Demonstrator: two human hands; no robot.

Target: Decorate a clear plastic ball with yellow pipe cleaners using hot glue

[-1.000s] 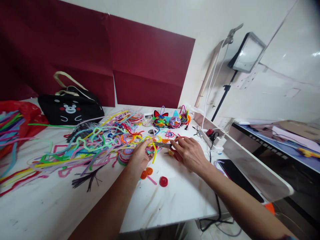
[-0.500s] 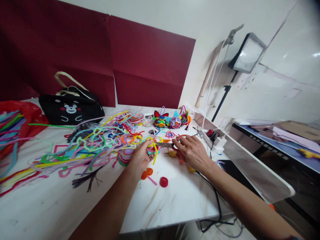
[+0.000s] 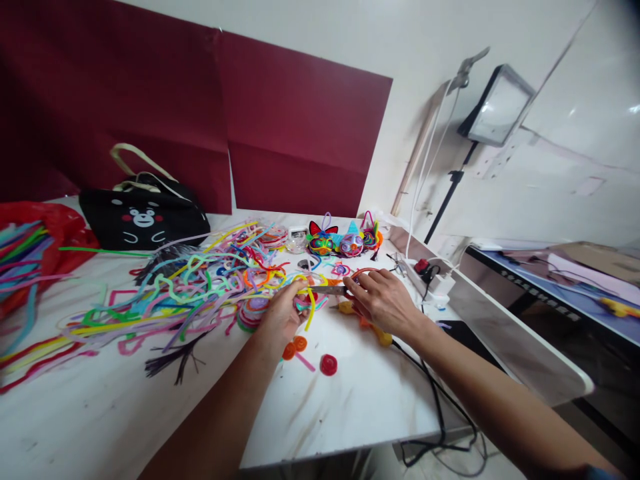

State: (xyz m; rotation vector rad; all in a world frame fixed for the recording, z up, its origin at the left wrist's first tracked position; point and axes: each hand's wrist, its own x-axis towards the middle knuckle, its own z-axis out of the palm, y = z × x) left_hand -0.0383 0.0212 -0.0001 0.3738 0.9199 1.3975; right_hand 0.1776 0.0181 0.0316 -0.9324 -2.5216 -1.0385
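Pinched in my left hand is a yellow pipe cleaner, one end of it hanging down past my fingers. My right hand is closed around the handles of a pair of scissors, whose blades reach left to the yellow strand; I cannot tell whether they touch it. Below my left hand lie two orange coils, a short pink piece and a red coil. Under my right hand a yellow glue gun is partly hidden.
A tangle of coloured pipe cleaners covers the table's left side, before a black bag. Decorated balls stand at the back. To the right are a power strip, a black flat object and a lamp. Black cables trail over the front edge.
Both hands stay nearly where they were, still holding the pipe cleaner and the scissors. The view has shifted very slightly.
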